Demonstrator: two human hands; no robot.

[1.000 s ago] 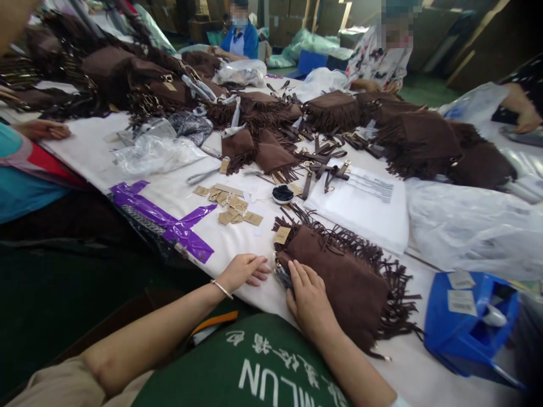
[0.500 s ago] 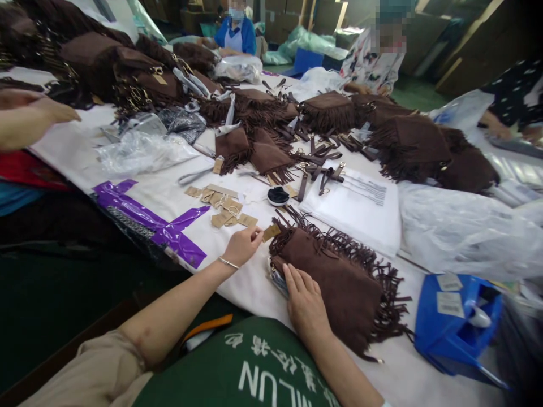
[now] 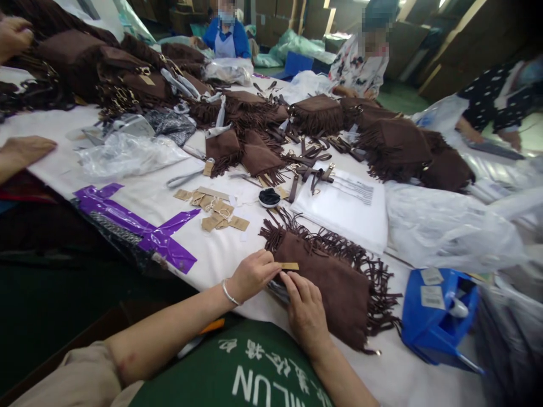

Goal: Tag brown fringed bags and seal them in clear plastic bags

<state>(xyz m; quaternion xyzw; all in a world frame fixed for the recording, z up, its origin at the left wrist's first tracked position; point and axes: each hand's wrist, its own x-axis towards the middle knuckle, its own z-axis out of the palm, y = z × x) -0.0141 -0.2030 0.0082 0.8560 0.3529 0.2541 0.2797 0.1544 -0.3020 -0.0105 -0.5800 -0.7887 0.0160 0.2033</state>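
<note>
A brown fringed bag [image 3: 333,282] lies flat on the table in front of me. My left hand [image 3: 255,275] is closed in a pinch on a small tan hang tag [image 3: 290,265], holding it over the near left edge of the bag. Just beside it, my right hand [image 3: 306,308] rests on the bag, its fingers stretched toward the tag and close to my left fingertips. Whether the right fingertips grip the bag's edge is hidden. More tan hang tags [image 3: 214,213] with white strings lie in a loose pile beyond my left hand.
A blue tape dispenser [image 3: 436,316] stands right of the bag. Behind the bag are a black-filled small dish [image 3: 269,196], white printed sheets [image 3: 345,212] and clear plastic bags [image 3: 449,223]. Brown bags [image 3: 394,144] heap farther back. A co-worker's hand [image 3: 27,152] is at the left; others work across the table.
My left hand has carried the hang tag from beside the pile, right and toward me, to the bag's edge by my right hand. The co-worker's hands at the left have moved.
</note>
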